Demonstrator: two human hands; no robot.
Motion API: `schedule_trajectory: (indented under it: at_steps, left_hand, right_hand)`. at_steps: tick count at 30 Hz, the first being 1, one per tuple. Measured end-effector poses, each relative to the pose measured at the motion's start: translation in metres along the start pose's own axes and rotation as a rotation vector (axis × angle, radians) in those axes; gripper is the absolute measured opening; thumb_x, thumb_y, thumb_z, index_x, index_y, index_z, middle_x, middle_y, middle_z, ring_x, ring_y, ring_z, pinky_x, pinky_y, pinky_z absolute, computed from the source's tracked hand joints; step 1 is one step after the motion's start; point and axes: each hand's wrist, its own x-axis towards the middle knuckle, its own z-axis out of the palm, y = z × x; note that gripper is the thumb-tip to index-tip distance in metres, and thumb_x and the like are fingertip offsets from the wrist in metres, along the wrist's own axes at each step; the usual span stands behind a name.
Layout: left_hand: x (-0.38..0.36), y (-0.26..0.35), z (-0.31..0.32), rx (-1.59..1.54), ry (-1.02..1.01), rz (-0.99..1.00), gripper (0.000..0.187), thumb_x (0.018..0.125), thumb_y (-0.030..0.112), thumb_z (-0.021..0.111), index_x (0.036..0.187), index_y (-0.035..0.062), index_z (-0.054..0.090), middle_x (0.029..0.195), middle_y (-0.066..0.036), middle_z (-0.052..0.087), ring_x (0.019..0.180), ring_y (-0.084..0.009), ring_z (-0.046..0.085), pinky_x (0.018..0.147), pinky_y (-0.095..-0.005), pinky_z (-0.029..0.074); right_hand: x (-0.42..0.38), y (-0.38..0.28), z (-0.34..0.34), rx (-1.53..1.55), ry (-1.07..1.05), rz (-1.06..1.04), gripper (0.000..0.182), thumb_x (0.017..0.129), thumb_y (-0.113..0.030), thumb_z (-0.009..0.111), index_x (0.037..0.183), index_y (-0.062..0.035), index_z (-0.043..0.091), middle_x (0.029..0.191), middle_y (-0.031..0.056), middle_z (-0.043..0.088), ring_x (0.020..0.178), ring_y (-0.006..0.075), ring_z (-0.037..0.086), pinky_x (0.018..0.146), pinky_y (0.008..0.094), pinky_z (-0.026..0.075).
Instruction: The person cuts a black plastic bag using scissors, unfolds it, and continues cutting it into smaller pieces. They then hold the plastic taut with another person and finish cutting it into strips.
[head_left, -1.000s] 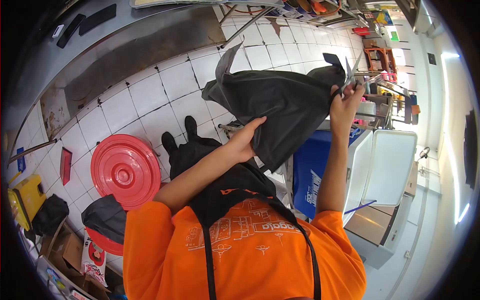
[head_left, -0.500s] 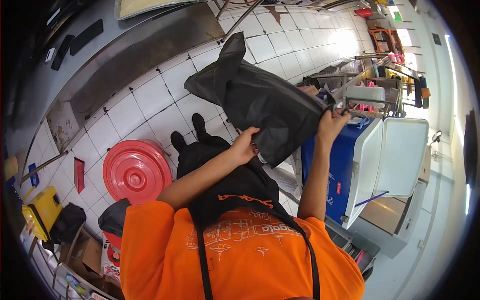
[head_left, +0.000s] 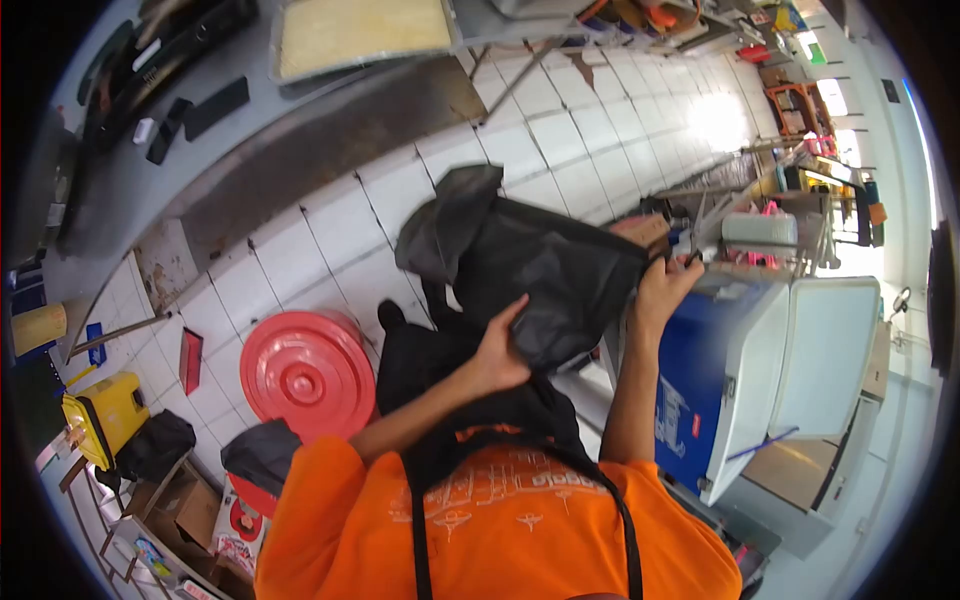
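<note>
A black bag (head_left: 545, 270) hangs in front of the black apron, its loose flap toward the upper left. My right hand (head_left: 662, 290) is closed on the bag's right edge, near the open blue cooler. On the bag's lower left side rests my left hand (head_left: 503, 350), its thumb apart from the other fingers, which lie against the black material and are partly hidden.
A red lidded bin (head_left: 305, 375) stands on the tiled floor at the left. The blue cooler (head_left: 690, 370) with its white lid raised is at the right. A metal counter (head_left: 250, 140) with a tray crosses the upper left. A yellow container (head_left: 105, 415) sits at far left.
The bag has dropped lower in view and its flap has folded down. My left hand has shifted from pinching the bag's edge to lying against its side. The view has shifted.
</note>
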Motion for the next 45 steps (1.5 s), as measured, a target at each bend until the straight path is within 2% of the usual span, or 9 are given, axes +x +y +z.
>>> schedule_trajectory:
  at_steps: [9,15,20,23,25,31,33,38,45]
  left_hand:
    - [-0.060,0.051,0.006,0.135,0.087,0.110,0.040,0.092,0.030,0.059,0.121,0.0026,0.058,0.121,-0.012,0.064,0.112,-0.0278,0.061,0.104,-0.0444,0.043]
    - [-0.121,0.050,0.009,0.270,0.272,0.179,0.041,0.094,0.027,0.053,0.123,-0.0012,0.057,0.123,-0.013,0.064,0.112,-0.0281,0.062,0.101,-0.0425,0.046]
    - [-0.147,0.048,0.017,0.263,0.362,0.217,0.044,0.094,0.027,0.051,0.126,-0.0034,0.054,0.127,-0.017,0.061,0.115,-0.0299,0.061,0.103,-0.0452,0.044]
    - [-0.161,0.039,0.019,0.231,0.413,0.270,0.048,0.094,0.027,0.052,0.132,-0.0027,0.050,0.132,-0.017,0.058,0.119,-0.0296,0.058,0.104,-0.0450,0.044]
    - [-0.169,0.038,0.015,0.234,0.400,0.280,0.048,0.093,0.027,0.052,0.132,-0.0016,0.050,0.133,-0.016,0.057,0.121,-0.0296,0.057,0.105,-0.0456,0.043]
    - [-0.189,0.058,-0.044,0.344,0.492,0.252,0.039,0.091,0.028,0.060,0.124,0.0079,0.055,0.117,-0.009,0.065,0.098,-0.0266,0.064,0.090,-0.0441,0.050]
    - [-0.186,0.076,-0.083,0.560,0.549,0.203,0.035,0.092,0.031,0.061,0.120,0.0108,0.056,0.111,-0.007,0.065,0.091,-0.0247,0.062,0.087,-0.0428,0.052]
    - [-0.144,0.093,-0.070,0.666,0.379,0.054,0.050,0.094,0.039,0.058,0.129,0.0041,0.051,0.122,-0.013,0.061,0.108,-0.0330,0.060,0.092,-0.0458,0.051]
    - [-0.050,0.069,-0.021,0.212,-0.052,0.072,0.052,0.096,0.037,0.053,0.132,-0.0005,0.048,0.134,-0.018,0.054,0.128,-0.0326,0.049,0.108,-0.0463,0.038]
  right_hand:
    - [-0.001,0.079,0.005,-0.110,0.119,0.080,0.028,0.084,0.003,0.056,0.103,-0.0023,0.037,0.092,0.0078,0.046,0.076,0.0119,0.050,0.067,0.0265,0.044]
    - [-0.065,0.141,0.049,0.006,-0.337,1.009,0.030,0.086,-0.012,0.065,0.106,-0.0071,0.042,0.087,0.0104,0.052,0.067,0.0206,0.056,0.053,0.0448,0.052]
    - [-0.121,0.287,0.094,0.242,-0.609,1.380,0.044,0.081,-0.017,0.078,0.117,-0.0010,0.058,0.109,0.0150,0.063,0.103,0.0287,0.060,0.076,0.0520,0.054]
    - [-0.129,0.269,0.118,0.012,-0.802,1.254,0.049,0.080,-0.016,0.078,0.120,0.0034,0.058,0.119,0.0155,0.063,0.110,0.0298,0.057,0.087,0.0473,0.052]
    - [-0.140,0.330,0.154,0.085,-0.617,1.441,0.040,0.079,-0.021,0.076,0.108,0.0017,0.059,0.106,0.0186,0.060,0.088,0.0289,0.060,0.081,0.0393,0.054]
    - [-0.041,0.219,0.186,-0.353,-0.368,0.108,0.035,0.077,-0.023,0.070,0.094,0.0068,0.061,0.119,0.0309,0.055,0.102,0.0424,0.062,0.090,0.0461,0.050]
    - [0.013,0.159,0.187,-0.367,-0.380,-0.001,0.060,0.079,-0.019,0.064,0.125,0.0072,0.037,0.113,0.0302,0.057,0.107,0.0490,0.057,0.094,0.0493,0.047]
    - [0.102,0.013,0.168,-0.327,-0.378,-0.188,0.051,0.079,-0.010,0.066,0.114,0.0033,0.032,0.093,0.0360,0.060,0.089,0.0549,0.060,0.079,0.0562,0.050]
    - [0.160,-0.075,0.128,-0.796,-0.242,-0.370,0.018,0.091,-0.008,0.050,0.106,0.0002,0.045,0.091,0.0269,0.068,0.085,0.0424,0.068,0.073,0.0515,0.055]
